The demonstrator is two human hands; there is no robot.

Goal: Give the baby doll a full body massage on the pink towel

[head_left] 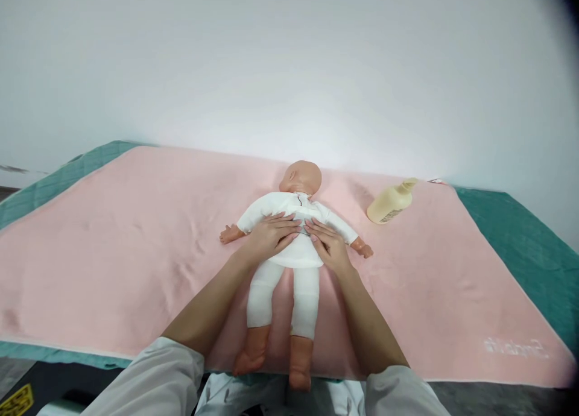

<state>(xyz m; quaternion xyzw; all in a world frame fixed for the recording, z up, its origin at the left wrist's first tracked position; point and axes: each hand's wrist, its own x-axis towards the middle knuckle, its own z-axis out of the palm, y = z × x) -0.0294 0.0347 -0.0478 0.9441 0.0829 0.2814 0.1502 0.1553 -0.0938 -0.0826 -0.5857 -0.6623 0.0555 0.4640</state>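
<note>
A baby doll (pixel 301 253) in white clothes lies face down on the pink blanket (pixel 136 241), its head toward the wall and its arms spread. My left hand (pixel 272 234) rests flat on the left side of the doll's back, fingers pointing inward. On the right side of the back lies my right hand (pixel 329 240), its fingers also stretched out. The fingertips of both hands come close together near the middle of the back. Neither hand is wrapped round anything.
A pale yellow pump bottle (pixel 389 204) lies tilted on the blanket, to the right of the doll's head. Green quilted cloth (pixel 520 241) shows beyond the blanket's edges. A white wall (pixel 289 72) stands behind.
</note>
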